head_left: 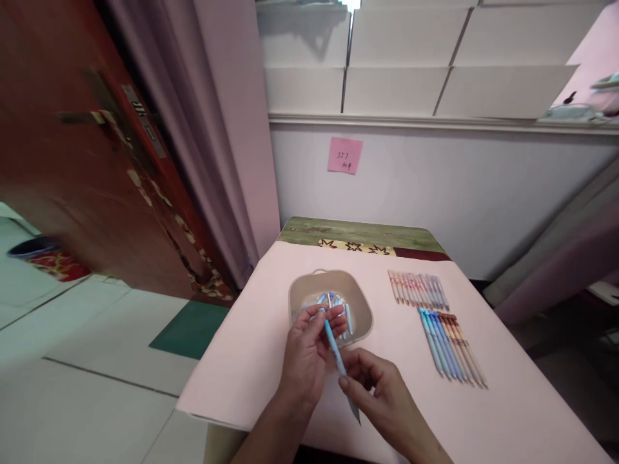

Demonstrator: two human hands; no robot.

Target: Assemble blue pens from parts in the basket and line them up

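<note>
A light blue pen [334,345] slants between my hands, above the near rim of a beige plastic basin [360,303]. My left hand [307,354] is closed on its upper end, with the thumb near the tip. Lower down, my right hand [377,386] pinches the pen between thumb and fingers. A grey pointed shape [355,411] shows under the right thumb; whether it belongs to the pen I cannot tell. Several blue and white pen pieces [348,319] lie in the basin, partly hidden behind my left fingers.
On the table's pink cover [242,361], right of the basin, lie a row of pale pink and purple pens [418,290] and a nearer row of blue and brown pens [452,348]. A pink note [345,155] sticks to the wall behind. A red door [97,148] stands at left.
</note>
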